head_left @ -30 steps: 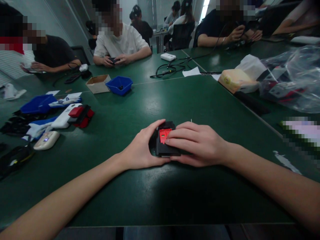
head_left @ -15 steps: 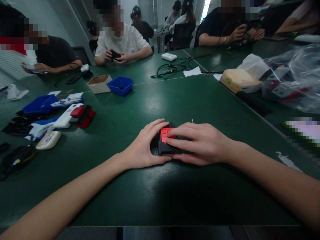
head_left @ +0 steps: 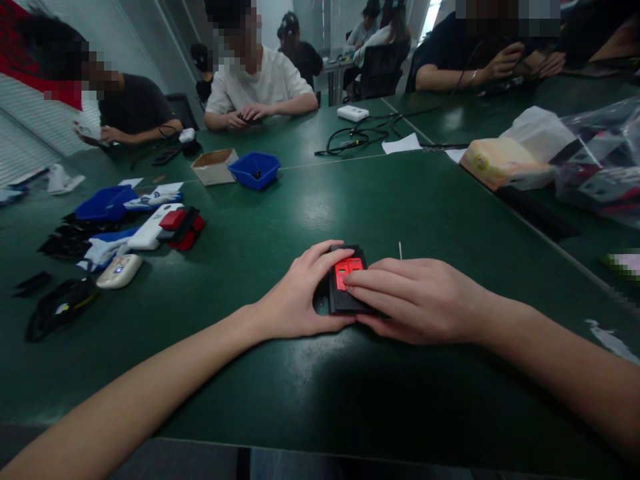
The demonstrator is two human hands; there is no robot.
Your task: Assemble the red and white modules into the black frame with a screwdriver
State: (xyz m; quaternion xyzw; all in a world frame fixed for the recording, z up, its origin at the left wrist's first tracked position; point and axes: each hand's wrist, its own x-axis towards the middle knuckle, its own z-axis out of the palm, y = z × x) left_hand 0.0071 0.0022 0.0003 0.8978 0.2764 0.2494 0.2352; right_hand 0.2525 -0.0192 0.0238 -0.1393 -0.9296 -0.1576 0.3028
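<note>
A small black box (head_left: 345, 306) with a bright red panel (head_left: 342, 277) on its top lies on the green table in front of me. My left hand (head_left: 300, 293) is curved around its left side, fingers at the far edge and thumb along the near edge. From the right, my right hand (head_left: 425, 297) holds the same box, fingertips pressed together on the red panel and thumb low at the near edge. The box's right side is hidden under those fingers. Beyond my right hand a thin pale stick (head_left: 401, 251) points up.
At left lie a white rounded case (head_left: 119, 271), red and black blocks (head_left: 183, 228), gloves (head_left: 103, 249), a coiled cable (head_left: 60, 310) and a blue bin (head_left: 107, 203). Farther off are a cardboard box (head_left: 215, 168), another blue bin (head_left: 255, 171), cables and plastic bags. People sit across the table.
My view has turned slightly left, so everything sits farther right. Both hands stay on the box; the right fingers have drawn closer together. The person in white has lowered their hands to the table.
</note>
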